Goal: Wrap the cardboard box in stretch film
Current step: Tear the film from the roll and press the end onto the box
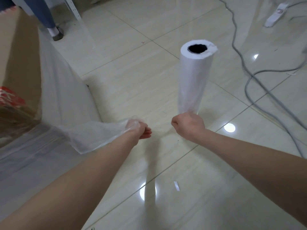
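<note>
A large cardboard box (20,63) fills the left edge of the view, its near side covered in clear stretch film (63,97). A loose tail of that film runs from the box to my left hand (141,130), which grips its bunched end. My right hand (189,126) is curled round the bottom end of a white stretch film roll (192,77) and holds it upright above the floor, its dark hollow core facing up. Both hands are about level, a short gap apart.
Glossy beige floor tiles lie below. Grey cables (249,77) snake across the right side. Another person's leg and shoe (56,33) stand at the top left near a metal shelf post (74,10). A socked foot (274,14) shows at the top right.
</note>
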Tool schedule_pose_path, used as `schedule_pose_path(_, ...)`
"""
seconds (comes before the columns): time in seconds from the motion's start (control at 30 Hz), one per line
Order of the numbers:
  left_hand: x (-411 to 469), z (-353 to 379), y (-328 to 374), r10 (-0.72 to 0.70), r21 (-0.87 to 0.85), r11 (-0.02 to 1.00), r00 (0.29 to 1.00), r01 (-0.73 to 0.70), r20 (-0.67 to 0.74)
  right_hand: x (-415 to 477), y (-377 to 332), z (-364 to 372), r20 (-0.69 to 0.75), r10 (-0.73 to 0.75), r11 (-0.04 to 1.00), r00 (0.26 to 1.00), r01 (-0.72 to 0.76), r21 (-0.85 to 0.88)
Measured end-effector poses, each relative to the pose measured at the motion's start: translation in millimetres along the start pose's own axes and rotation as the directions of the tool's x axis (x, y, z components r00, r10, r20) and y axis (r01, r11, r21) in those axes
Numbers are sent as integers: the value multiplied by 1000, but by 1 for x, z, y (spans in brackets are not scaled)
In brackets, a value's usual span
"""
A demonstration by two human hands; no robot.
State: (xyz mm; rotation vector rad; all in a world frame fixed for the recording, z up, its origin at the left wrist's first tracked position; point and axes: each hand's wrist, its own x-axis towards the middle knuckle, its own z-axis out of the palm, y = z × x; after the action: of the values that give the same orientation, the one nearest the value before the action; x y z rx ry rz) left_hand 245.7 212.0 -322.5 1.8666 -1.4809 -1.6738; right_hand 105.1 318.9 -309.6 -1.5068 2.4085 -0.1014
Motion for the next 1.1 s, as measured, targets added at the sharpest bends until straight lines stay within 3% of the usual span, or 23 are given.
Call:
schedule_pose_path(0.1, -6, 0, 2, 28, 95, 995, 995, -37, 92, 0, -7, 1, -80, -97, 993, 992, 102, 61)
schedule_pose_path(0.27, -17, 1, 5, 36, 110, 992, 972, -63, 232, 16, -6, 15, 222, -2, 998, 975, -13, 67)
schedule_pose_path(0.37, -13, 5, 8, 13, -64, 998, 995, -6, 104, 22, 0, 26, 181, 80, 992, 980, -97, 86)
schedule_pose_path(0.4, -10, 7, 12, 46, -122, 991, 999, -45, 4, 21, 2, 26, 165, 104, 986, 981, -123, 109)
schedule_pose_path(0.43, -7, 9, 16, 159, -68, 983, 981, -168, -114, 20, 4, 26, 159, 123, 982, 980, -143, 124)
schedule_pose_path(0.47, -9, 10, 21, 367, 125, 929, 910, -348, -192, 19, 5, 24, 155, 133, 979, 979, -154, 132)
schedule_pose_path(0.5, -12, 10, 26, 600, 356, 777, 782, -519, -168, 18, 7, 24, 154, 139, 978, 978, -160, 134)
schedule_pose_path(0.53, -18, 11, 30, 778, 508, 561, 626, -654, -52, 18, 8, 24, 151, 138, 978, 979, -159, 134)
schedule_pose_path(0.57, -23, 15, 33, 858, 565, 369, 504, -738, 100, 17, 8, 24, 149, 137, 978, 979, -157, 134)
schedule_pose_path(0.6, -26, 20, 33, 863, 577, 239, 443, -781, 243, 18, 9, 25, 148, 137, 977, 979, -158, 140)
schedule_pose_path(0.63, -24, 26, 30, 818, 593, 179, 454, -785, 353, 18, 9, 25, 154, 138, 976, 978, -161, 147)
schedule_pose_path(0.73, -7, 43, 9, 507, 717, 135, 669, -684, 544, 17, 11, 24, 167, 129, 977, 977, -154, 148)
schedule_pose_path(0.77, -1, 47, 2, 405, 741, 132, 718, -659, 566, 16, 13, 23, 173, 126, 977, 977, -153, 148)
schedule_pose_path(0.83, 7, 52, -5, 278, 754, 218, 780, -619, 560, 14, 16, 22, 182, 121, 977, 976, -150, 153)
schedule_pose_path(0.9, 12, 56, -9, 233, 757, 304, 816, -579, 530, 14, 21, 23, 185, 114, 979, 976, -142, 145)
schedule_pose_path(1.03, 16, 58, -16, 285, 781, 265, 819, -566, 497, 11, 22, 24, 182, 17, 992, 983, -40, 121)
schedule_pose_path(1.1, 16, 57, -17, 298, 764, 296, 815, -574, 497, 9, 18, 24, 224, -51, 991, 973, 22, 130)
